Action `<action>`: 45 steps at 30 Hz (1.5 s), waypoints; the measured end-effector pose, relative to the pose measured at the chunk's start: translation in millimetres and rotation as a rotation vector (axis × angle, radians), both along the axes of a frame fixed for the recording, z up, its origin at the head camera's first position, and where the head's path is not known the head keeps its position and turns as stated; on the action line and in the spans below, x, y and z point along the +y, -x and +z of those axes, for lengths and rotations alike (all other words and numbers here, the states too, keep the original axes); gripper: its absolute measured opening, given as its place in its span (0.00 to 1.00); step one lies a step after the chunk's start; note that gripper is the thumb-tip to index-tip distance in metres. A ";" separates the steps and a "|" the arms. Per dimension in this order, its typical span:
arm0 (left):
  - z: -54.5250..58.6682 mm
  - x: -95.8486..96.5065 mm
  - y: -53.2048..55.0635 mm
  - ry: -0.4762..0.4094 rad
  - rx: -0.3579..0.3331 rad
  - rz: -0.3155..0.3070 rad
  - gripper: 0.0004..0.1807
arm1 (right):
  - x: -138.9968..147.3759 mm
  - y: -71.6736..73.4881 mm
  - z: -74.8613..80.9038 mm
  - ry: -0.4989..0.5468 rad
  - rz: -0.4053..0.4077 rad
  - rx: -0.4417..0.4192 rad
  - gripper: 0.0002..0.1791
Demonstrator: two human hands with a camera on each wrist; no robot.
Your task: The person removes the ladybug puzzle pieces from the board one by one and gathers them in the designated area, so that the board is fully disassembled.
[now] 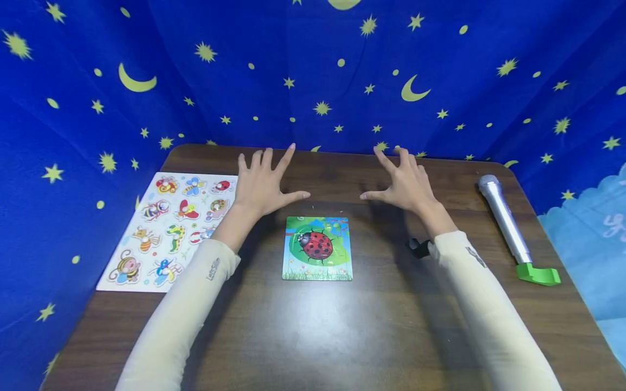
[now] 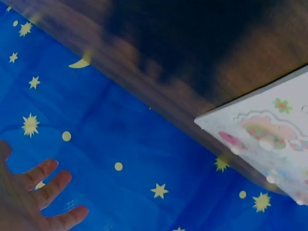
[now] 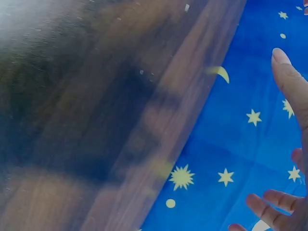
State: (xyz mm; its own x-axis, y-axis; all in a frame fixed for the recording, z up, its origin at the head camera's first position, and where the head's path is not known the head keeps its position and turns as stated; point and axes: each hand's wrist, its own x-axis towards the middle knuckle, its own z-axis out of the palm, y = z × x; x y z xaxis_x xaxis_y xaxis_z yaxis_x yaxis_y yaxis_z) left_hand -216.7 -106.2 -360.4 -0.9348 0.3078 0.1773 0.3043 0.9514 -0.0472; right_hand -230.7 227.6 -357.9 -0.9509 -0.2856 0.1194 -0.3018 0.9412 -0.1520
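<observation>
In the head view a small square ladybug puzzle (image 1: 318, 248) lies on the brown table, between and a little nearer than the two hands. My left hand (image 1: 261, 184) is held over the table with its fingers spread and nothing in it. Beneath and left of it lies a white insect peg board (image 1: 146, 228), partly covered by the left forearm. Fingers splayed and thumb out, my right hand (image 1: 405, 182) hovers at the far right of the puzzle, also holding nothing. Both wrist views show outstretched fingers against the blue cloth.
On the right side of the table lies a silver toy microphone (image 1: 506, 220) with a green piece (image 1: 538, 275) at its lower end. A small black object (image 1: 417, 248) sits beside the right sleeve. Blue cloth (image 1: 274, 65) with stars and moons hangs along the table's far edge.
</observation>
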 end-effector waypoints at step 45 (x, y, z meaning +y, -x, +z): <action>-60.8 49.2 -66.9 0.175 -0.183 -0.137 0.55 | -35.0 -60.9 -61.2 0.087 0.208 -0.027 0.47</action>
